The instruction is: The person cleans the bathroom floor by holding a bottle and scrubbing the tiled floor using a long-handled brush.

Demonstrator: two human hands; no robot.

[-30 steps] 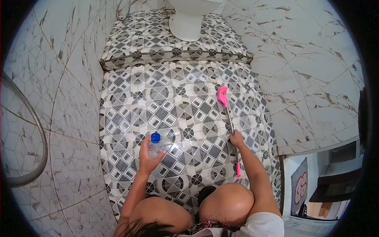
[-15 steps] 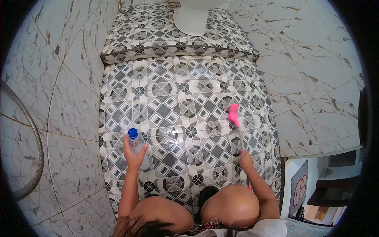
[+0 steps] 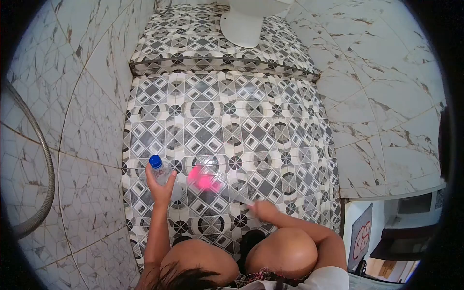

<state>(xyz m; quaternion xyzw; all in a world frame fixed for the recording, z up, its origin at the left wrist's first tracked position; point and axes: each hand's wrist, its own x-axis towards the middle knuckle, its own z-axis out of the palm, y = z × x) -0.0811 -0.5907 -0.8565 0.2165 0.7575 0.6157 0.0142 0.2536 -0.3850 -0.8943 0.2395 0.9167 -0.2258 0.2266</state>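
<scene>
A clear plastic bottle with a blue cap [image 3: 155, 161] stands upright in my left hand [image 3: 160, 186], whose fingers and thumb wrap round its sides. My right hand [image 3: 265, 211] is closed round the thin handle of a pink brush [image 3: 205, 180]. The brush head, smeared by motion, is over the patterned floor tiles [image 3: 212, 130], to the right of the bottle. Its handle slants down to the right toward my right hand; the end of the handle is hidden.
The white toilet base [image 3: 241, 29] stands at the back beyond a low tiled step [image 3: 222, 64]. A metal hose [image 3: 46, 154] hangs by the left wall. My knees are at the bottom, and a grey and pink mat [image 3: 361, 237] shows at the lower right.
The brush head has swung from the right side of the floor toward the left and nearer to me, with my right hand moving inward. My left hand and the bottle have shifted left.
</scene>
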